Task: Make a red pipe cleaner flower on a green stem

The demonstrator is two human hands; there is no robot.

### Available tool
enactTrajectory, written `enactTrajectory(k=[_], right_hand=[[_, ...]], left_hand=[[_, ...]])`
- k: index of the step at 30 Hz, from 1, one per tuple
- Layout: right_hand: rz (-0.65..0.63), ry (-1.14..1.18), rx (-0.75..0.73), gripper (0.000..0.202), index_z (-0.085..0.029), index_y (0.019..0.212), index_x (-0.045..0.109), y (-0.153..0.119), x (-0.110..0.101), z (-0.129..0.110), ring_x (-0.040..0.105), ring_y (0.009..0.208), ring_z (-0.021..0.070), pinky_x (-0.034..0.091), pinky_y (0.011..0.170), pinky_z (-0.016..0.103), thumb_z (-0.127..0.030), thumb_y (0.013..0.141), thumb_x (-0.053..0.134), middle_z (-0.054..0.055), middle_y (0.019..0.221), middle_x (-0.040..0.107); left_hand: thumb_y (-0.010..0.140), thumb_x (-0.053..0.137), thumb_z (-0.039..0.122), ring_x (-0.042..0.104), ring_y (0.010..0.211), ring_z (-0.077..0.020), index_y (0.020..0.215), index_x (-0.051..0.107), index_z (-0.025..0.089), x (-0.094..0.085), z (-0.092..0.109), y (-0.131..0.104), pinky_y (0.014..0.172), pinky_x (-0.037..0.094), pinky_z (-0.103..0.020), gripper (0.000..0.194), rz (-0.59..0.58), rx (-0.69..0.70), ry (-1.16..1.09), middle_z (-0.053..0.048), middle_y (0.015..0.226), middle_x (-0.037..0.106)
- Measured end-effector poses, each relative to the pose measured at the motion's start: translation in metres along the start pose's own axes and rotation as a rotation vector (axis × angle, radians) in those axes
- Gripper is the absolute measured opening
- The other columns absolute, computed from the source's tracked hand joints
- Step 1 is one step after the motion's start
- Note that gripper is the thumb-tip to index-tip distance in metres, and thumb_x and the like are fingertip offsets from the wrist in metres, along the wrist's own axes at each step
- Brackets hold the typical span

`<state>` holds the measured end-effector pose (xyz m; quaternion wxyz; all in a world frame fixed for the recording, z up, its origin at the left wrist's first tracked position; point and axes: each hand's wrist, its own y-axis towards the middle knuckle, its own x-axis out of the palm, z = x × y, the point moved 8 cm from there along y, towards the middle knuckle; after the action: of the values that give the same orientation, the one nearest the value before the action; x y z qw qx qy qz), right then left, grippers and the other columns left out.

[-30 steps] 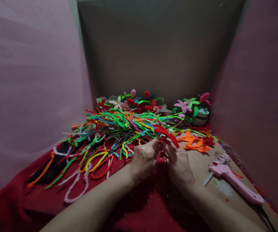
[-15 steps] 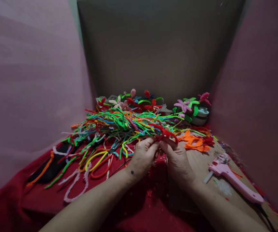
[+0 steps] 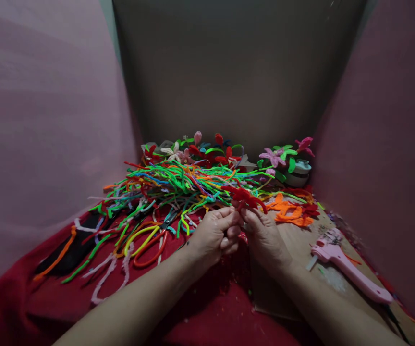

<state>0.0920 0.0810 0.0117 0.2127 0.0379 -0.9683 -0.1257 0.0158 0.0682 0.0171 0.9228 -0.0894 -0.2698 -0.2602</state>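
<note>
Between my hands is a red pipe-cleaner flower [image 3: 244, 196], its fuzzy petals spreading above the fingertips. My left hand [image 3: 222, 230] is closed, thumb and forefinger pinching at the flower's underside, the other fingers curled. My right hand [image 3: 263, 235] grips the flower from the right with thumb and fingers, some of them hidden behind it. Just beyond lies a big heap of coloured pipe cleaners [image 3: 178, 178]. To the left of my left hand are scissors [image 3: 150, 250] with red and yellow handles, their blades partly under the heap.
A pink glue gun [image 3: 351, 269] rests on a cardboard sheet [image 3: 290, 250] at the right, near orange pipe-cleaner petals [image 3: 288, 211]. Finished flowers [image 3: 272, 157] stand at the back beside a pale round container [image 3: 299, 173]. Red cloth [image 3: 193, 307] covers the surface.
The flower has turned so its petals stand higher and show more clearly. My left hand has rolled, its lower fingers now curled in view. The heap and tools stay put.
</note>
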Motion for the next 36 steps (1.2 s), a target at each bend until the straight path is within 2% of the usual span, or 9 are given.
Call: enactTrajectory(k=[7,10,13,15,19,22,27,30,36], right_hand=[[-0.166,0.178,0.131,0.012,-0.025,0.086,0.067,-0.002,0.018,0.007,0.053,0.062,0.0135,0.043,0.063,0.027,-0.031,0.079,0.060,-0.002,0.068,0.061],[-0.132,0.211,0.116,0.006,-0.027,0.083,0.065,-0.004,0.017,0.004,0.050,0.058,0.0118,0.042,0.060,0.026,-0.028,0.078,0.062,-0.004,0.066,0.059],[-0.049,0.139,0.070,0.006,-0.024,0.071,0.062,-0.004,0.009,0.002,0.049,0.056,0.0124,0.041,0.058,0.027,-0.027,0.076,0.064,-0.004,0.063,0.058],[0.008,0.106,0.046,0.012,-0.023,0.065,0.060,-0.003,0.003,0.002,0.049,0.055,0.0126,0.040,0.056,0.027,-0.028,0.075,0.065,-0.004,0.060,0.056],[0.047,0.065,0.031,0.008,-0.022,0.078,0.065,-0.004,0.000,0.003,0.053,0.063,0.0144,0.042,0.058,0.027,-0.030,0.076,0.065,-0.002,0.069,0.061],[0.041,-0.035,-0.009,0.018,-0.022,0.093,0.067,-0.006,0.002,-0.003,0.056,0.074,0.0166,0.045,0.067,0.029,-0.031,0.078,0.062,0.002,0.084,0.065],[0.052,-0.214,-0.037,0.018,-0.022,0.090,0.068,-0.010,0.004,-0.012,0.056,0.071,0.0157,0.045,0.070,0.028,-0.034,0.077,0.063,0.001,0.081,0.066],[0.037,-0.159,-0.019,0.022,-0.022,0.094,0.067,-0.008,0.005,-0.010,0.056,0.068,0.0154,0.045,0.066,0.027,-0.034,0.076,0.065,-0.001,0.075,0.065],[-0.014,-0.052,-0.034,0.020,-0.023,0.095,0.069,-0.005,0.008,-0.007,0.059,0.084,0.0176,0.045,0.081,0.032,-0.030,0.077,0.064,0.001,0.090,0.068]], left_hand=[[0.083,0.053,0.028,0.013,0.028,-0.0002,0.073,0.053,0.013,-0.005,-0.009,0.001,0.028,0.022,-0.013,0.018,-0.111,-0.145,-0.132,0.010,0.043,0.034],[0.084,0.051,0.030,0.010,0.028,-0.0006,0.073,0.053,0.014,-0.004,-0.009,0.000,0.027,0.020,-0.013,0.019,-0.149,-0.162,-0.113,0.010,0.042,0.033],[0.085,0.048,0.035,0.012,0.029,-0.0016,0.075,0.052,0.015,-0.002,-0.004,0.000,0.030,0.019,-0.015,0.023,-0.124,-0.131,0.050,0.010,0.043,0.032],[0.085,0.046,0.035,0.020,0.031,-0.0032,0.082,0.054,0.016,-0.006,0.005,0.000,0.033,0.020,-0.017,0.021,-0.036,-0.026,0.315,0.009,0.046,0.035],[0.082,0.048,0.026,0.044,0.053,-0.0095,0.091,0.057,0.017,-0.002,0.036,-0.010,0.051,0.033,-0.021,0.015,0.147,0.451,1.096,0.001,0.063,0.050],[0.084,0.043,0.020,0.044,0.057,-0.0104,0.080,0.055,0.018,0.001,0.037,-0.016,0.056,0.032,-0.022,0.012,0.181,0.607,1.341,0.001,0.064,0.050],[0.086,0.042,0.027,0.036,0.051,-0.0071,0.065,0.048,0.017,-0.009,0.030,-0.010,0.050,0.029,-0.019,0.025,0.202,0.442,1.013,0.004,0.056,0.042],[0.084,0.046,0.031,0.032,0.046,-0.0059,0.061,0.046,0.016,-0.007,0.027,-0.008,0.045,0.025,-0.018,0.027,0.185,0.317,0.755,0.005,0.052,0.038],[0.078,0.057,0.041,0.025,0.037,-0.0031,0.064,0.048,0.015,-0.005,0.016,-0.006,0.038,0.018,-0.017,0.031,0.127,0.128,0.370,0.008,0.044,0.034]])
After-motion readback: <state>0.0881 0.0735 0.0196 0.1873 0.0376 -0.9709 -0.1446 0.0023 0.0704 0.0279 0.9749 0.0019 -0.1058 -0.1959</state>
